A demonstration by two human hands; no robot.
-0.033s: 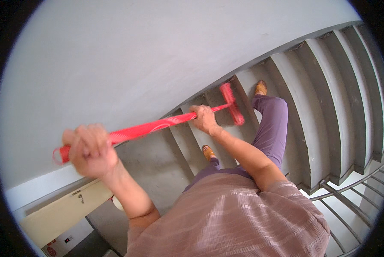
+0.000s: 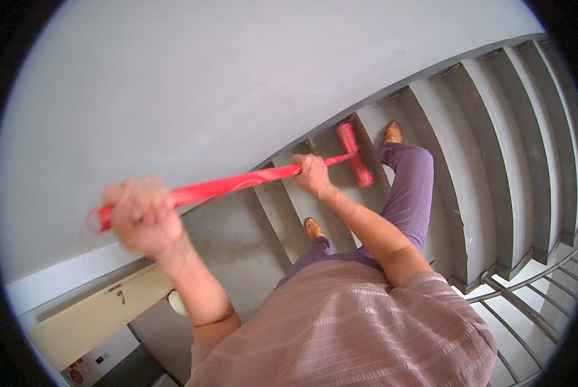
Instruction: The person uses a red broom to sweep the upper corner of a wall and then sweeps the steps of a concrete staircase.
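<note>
A red broom (image 2: 237, 182) with a long patterned handle slants across the view. My left hand (image 2: 148, 216), blurred by motion, is closed around the handle near its upper end, where a hanging loop shows faintly. Farther down, just above the broom head, my right hand (image 2: 313, 175) grips the same handle. The red bristled head (image 2: 355, 155) is over a grey step, close to the riser below my foot in the yellow-brown sandal (image 2: 393, 132). Whether the bristles press on the step I cannot tell.
Grey concrete stairs (image 2: 440, 119) curve up to the right. A pale wall (image 2: 172, 84) borders them on the far side, and a metal railing (image 2: 527, 309) at lower right. My other sandalled foot (image 2: 313, 228) stands lower. A cream panel with a lock (image 2: 95, 309) is at lower left.
The broom head has shifted slightly to the right, toward the riser. My right hand has moved the same way, and my left hand slightly up and right. Both feet stay put.
</note>
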